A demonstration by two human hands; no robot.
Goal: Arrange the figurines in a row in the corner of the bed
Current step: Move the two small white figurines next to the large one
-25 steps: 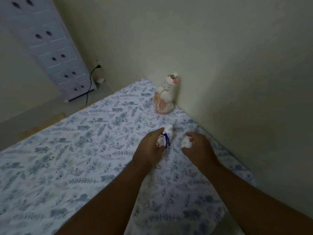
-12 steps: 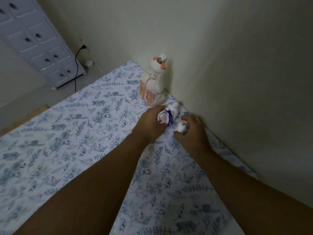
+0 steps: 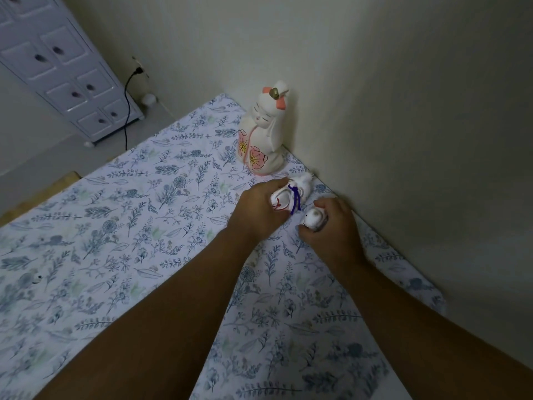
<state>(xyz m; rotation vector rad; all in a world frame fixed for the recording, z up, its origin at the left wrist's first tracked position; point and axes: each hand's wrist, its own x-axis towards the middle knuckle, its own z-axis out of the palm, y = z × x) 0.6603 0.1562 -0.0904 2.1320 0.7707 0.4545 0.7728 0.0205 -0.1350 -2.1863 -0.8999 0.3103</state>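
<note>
A tall white rabbit-girl figurine [image 3: 264, 134] with pink flowers and a pink bow stands upright in the bed's far corner, against the wall. My left hand [image 3: 256, 210] grips a medium white figurine with a purple cord [image 3: 294, 192], held just in front of the tall one and close to the wall. To its right, my right hand [image 3: 331, 226] holds a small white figurine [image 3: 313, 219] low over the sheet. The floral bedsheet [image 3: 144, 226] covers the bed.
A white drawer cabinet [image 3: 66, 67] stands on the floor beyond the bed, with a black cable [image 3: 127, 111] plugged into the wall beside it. Walls close off the bed on the right and at the far end. A tiny object [image 3: 37, 278] lies on the sheet at far left.
Both hands have carried their figurines forward toward the corner, closer to the tall figurine and the wall. The view has shifted forward with them.
</note>
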